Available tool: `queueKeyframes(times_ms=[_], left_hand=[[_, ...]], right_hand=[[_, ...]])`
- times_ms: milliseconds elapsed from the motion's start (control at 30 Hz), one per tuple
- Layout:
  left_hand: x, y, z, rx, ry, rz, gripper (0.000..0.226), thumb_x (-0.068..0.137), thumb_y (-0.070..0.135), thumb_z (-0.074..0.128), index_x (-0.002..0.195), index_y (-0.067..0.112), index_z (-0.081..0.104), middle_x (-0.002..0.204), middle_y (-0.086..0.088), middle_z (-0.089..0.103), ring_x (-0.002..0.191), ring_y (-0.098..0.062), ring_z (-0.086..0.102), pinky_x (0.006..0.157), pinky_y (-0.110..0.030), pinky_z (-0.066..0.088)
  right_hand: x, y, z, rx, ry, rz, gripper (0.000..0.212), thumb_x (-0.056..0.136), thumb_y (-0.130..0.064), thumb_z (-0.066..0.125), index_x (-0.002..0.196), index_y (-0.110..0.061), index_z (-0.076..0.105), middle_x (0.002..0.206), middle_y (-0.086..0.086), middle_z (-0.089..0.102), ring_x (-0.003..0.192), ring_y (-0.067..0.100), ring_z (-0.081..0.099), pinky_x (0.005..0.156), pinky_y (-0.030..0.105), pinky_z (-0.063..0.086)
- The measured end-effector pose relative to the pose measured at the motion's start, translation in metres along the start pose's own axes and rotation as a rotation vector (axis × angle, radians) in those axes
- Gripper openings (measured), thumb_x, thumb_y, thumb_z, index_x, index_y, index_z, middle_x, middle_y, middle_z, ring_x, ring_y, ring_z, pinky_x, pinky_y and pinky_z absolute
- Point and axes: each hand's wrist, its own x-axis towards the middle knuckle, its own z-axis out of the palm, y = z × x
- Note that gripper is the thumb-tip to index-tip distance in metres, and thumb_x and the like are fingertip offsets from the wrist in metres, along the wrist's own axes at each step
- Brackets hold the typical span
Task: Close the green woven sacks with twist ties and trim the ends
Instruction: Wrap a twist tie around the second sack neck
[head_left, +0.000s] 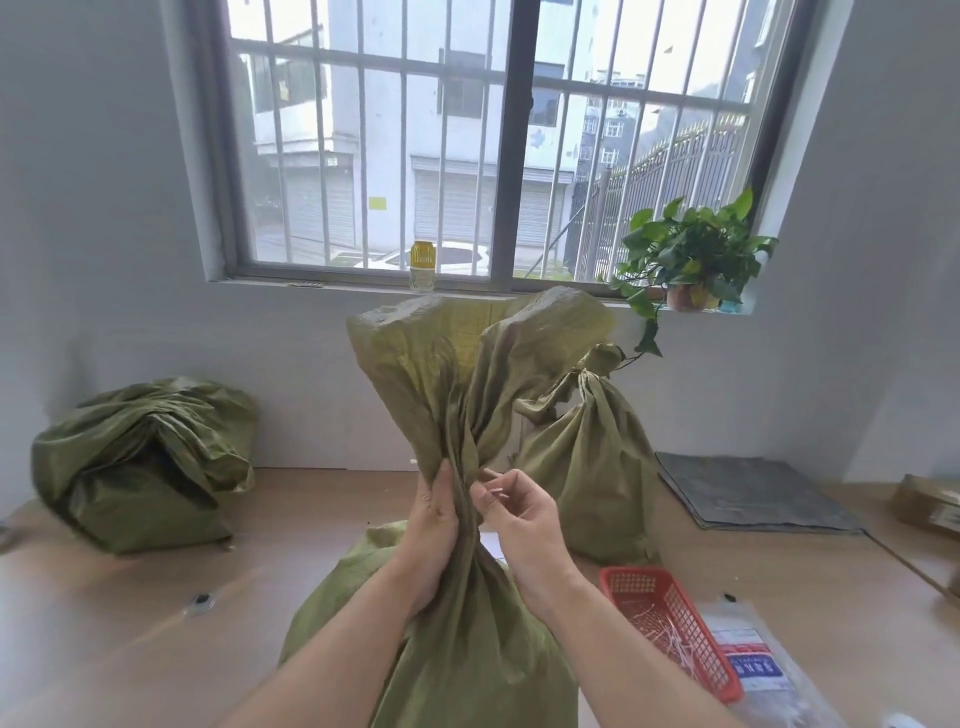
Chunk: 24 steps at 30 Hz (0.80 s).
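- My left hand (435, 525) is clamped around the gathered neck of the sack (457, 613) in front of me, fingers wrapped round the bunched cloth so it cannot spread.
- My right hand (524, 512) is just beside the neck on its right; thumb and forefinger are pinched together on a thin pale strip that I take for a twist tie (496, 490), its tip touching or almost touching the cloth.
- The sack stands on the wooden table (130, 623), near me and in the middle. Its long axis runs upright: the full body is below my hands, and the loose mouth (467, 353) flares above them toward the window (498, 140).
- As I judge it, this is the tying step on this sack: the neck is gathered but no tie goes round it yet, and trimming comes later.
- The next move calls for passing the tie round the neck just above my left hand and twisting its ends, without slackening that hold.
- To the far right stands a second sack (587, 467), upright, its neck already tied.
- To the far left a third sack (140, 462) slumps, its top folded over; I see no tie on it.
- The red basket (670, 623) near right holds more pale ties, within easy reach.
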Motion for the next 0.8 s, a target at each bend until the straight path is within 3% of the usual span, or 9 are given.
queueKeyframes(times_ms=[67, 133, 233, 300, 400, 500, 567, 700, 800], left_hand=[[0.002, 0.003, 0.002, -0.153, -0.013, -0.035, 0.029, 0.107, 0.048, 0.046, 0.132, 0.039, 0.058, 0.121, 0.002, 0.076, 0.109, -0.018, 0.074, 0.099, -0.038, 0.056], [0.009, 0.000, 0.003, -0.306, -0.008, -0.095, 0.025, 0.107, 0.028, 0.054, 0.130, 0.034, 0.060, 0.124, -0.003, 0.075, 0.110, -0.026, 0.074, 0.102, -0.045, 0.055], [0.016, -0.007, 0.006, -0.416, 0.046, -0.125, 0.038, 0.103, 0.000, 0.048, 0.134, 0.017, 0.060, 0.132, -0.007, 0.070, 0.113, -0.032, 0.072, 0.102, -0.046, 0.055], [0.015, -0.009, 0.009, -0.382, 0.085, -0.092, 0.030, 0.103, -0.003, 0.047, 0.124, 0.004, 0.067, 0.118, -0.019, 0.075, 0.107, -0.037, 0.073, 0.096, -0.047, 0.057], [0.012, -0.011, 0.011, -0.374, 0.153, -0.046, 0.016, 0.094, -0.012, 0.057, 0.103, -0.010, 0.070, 0.103, -0.035, 0.073, 0.092, -0.043, 0.072, 0.091, -0.055, 0.058], [0.012, -0.009, 0.012, -0.365, 0.240, -0.035, 0.008, 0.087, -0.013, 0.069, 0.095, -0.012, 0.072, 0.094, -0.034, 0.074, 0.082, -0.040, 0.072, 0.083, -0.053, 0.060], [0.008, -0.007, 0.015, -0.338, 0.237, -0.005, 0.006, 0.085, -0.007, 0.076, 0.091, -0.007, 0.076, 0.088, -0.029, 0.076, 0.077, -0.036, 0.073, 0.076, -0.048, 0.061], [0.002, -0.007, 0.008, -0.266, 0.049, 0.029, 0.007, 0.091, 0.008, 0.076, 0.096, 0.006, 0.081, 0.092, -0.020, 0.078, 0.078, -0.030, 0.075, 0.063, -0.034, 0.058], [0.007, -0.009, -0.003, -0.353, -0.101, -0.048, 0.024, 0.099, 0.008, 0.056, 0.107, 0.001, 0.078, 0.099, -0.019, 0.073, 0.085, -0.025, 0.071, 0.066, -0.033, 0.058]], right_hand=[[-0.003, 0.001, 0.004, -0.081, -0.018, -0.040, 0.020, 0.088, -0.009, 0.081, 0.081, -0.003, 0.063, 0.102, 0.011, 0.074, 0.091, 0.015, 0.071, 0.093, 0.030, 0.055], [-0.003, 0.002, 0.010, -0.136, -0.039, -0.071, 0.019, 0.083, -0.010, 0.083, 0.074, -0.014, 0.066, 0.102, 0.025, 0.067, 0.091, 0.016, 0.070, 0.092, 0.030, 0.054], [0.001, 0.003, 0.019, -0.188, -0.030, -0.067, 0.030, 0.082, -0.003, 0.084, 0.066, -0.021, 0.066, 0.092, 0.014, 0.068, 0.087, 0.011, 0.070, 0.090, 0.027, 0.054], [0.005, 0.002, 0.022, -0.164, -0.015, -0.027, 0.027, 0.080, -0.003, 0.086, 0.066, -0.020, 0.070, 0.087, 0.010, 0.075, 0.084, 0.012, 0.071, 0.091, 0.027, 0.055], [0.008, -0.003, 0.026, -0.152, 0.008, 0.023, 0.021, 0.077, -0.003, 0.088, 0.068, -0.017, 0.075, 0.075, 0.002, 0.075, 0.075, 0.008, 0.070, 0.080, 0.019, 0.053], [0.012, -0.005, 0.027, -0.128, 0.066, 0.088, 0.014, 0.075, -0.004, 0.090, 0.072, -0.012, 0.079, 0.074, 0.004, 0.077, 0.074, 0.011, 0.073, 0.072, 0.017, 0.055], [0.016, -0.005, 0.025, -0.101, 0.115, 0.149, 0.012, 0.073, -0.003, 0.091, 0.075, -0.007, 0.080, 0.078, 0.010, 0.079, 0.079, 0.021, 0.077, 0.073, 0.026, 0.061], [0.024, -0.007, 0.018, -0.040, 0.161, 0.221, 0.015, 0.070, -0.002, 0.092, 0.076, -0.003, 0.079, 0.084, 0.022, 0.078, 0.085, 0.040, 0.077, 0.084, 0.050, 0.064], [0.027, -0.010, 0.013, 0.035, 0.180, 0.235, 0.021, 0.070, -0.001, 0.092, 0.085, 0.004, 0.077, 0.083, 0.024, 0.077, 0.069, 0.033, 0.073, 0.074, 0.044, 0.063]])
